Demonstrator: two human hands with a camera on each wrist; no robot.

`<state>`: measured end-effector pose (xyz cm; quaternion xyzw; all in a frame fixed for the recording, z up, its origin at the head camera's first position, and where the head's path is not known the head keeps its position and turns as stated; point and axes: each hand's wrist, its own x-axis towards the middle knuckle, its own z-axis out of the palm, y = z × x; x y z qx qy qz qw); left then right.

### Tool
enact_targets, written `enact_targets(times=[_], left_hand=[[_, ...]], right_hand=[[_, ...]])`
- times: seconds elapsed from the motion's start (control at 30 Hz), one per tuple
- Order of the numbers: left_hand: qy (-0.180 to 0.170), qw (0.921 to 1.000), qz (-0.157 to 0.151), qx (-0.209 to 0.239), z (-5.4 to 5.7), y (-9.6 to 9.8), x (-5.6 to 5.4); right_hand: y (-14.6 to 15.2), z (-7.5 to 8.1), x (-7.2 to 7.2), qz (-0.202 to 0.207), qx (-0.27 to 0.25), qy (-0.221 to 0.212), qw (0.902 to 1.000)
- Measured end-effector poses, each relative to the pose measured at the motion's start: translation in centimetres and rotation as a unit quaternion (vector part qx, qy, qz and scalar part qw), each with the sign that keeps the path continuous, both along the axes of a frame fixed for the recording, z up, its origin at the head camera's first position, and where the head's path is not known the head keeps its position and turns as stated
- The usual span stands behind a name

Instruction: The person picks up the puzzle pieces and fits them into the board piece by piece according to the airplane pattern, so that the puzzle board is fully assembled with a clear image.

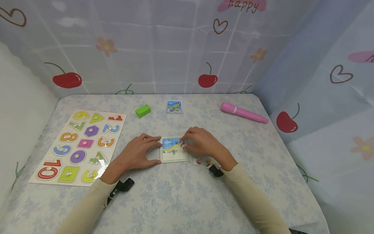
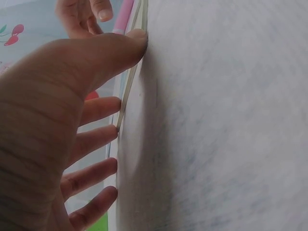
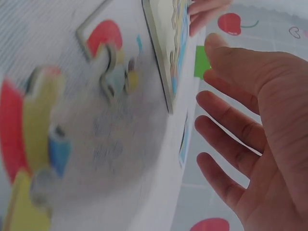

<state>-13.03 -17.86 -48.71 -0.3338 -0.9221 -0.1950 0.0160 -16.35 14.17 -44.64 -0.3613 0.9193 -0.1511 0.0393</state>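
puzzle (image 1: 174, 157) lies between unclenched left hand (image 1: 138, 151), touching its left edge, and relaxed right hand (image 1: 201, 142), nearer loose pieces (image 1: 198, 161).

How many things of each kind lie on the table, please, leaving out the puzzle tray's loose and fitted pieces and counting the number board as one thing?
Puzzle tray: 1
Number board: 1
Green block: 1
Picture card: 1
Pink stick: 1
Total: 5
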Motion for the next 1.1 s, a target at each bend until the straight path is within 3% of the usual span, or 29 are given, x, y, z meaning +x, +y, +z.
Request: enact_targets(times=[0.43, 1.1], left_hand=[[-0.002, 1.0000, 0.000, 0.006, -0.1, -0.1, 0.1], [0.001, 0.9999, -0.005, 0.014, -0.1, 0.0, -0.1]], right_hand=[[4.6, 0.4, 0.7, -0.046, -0.025, -0.024, 0.9983], [9.9, -0.3, 1.6, -0.104, -0.048, -0.065, 0.9913]])
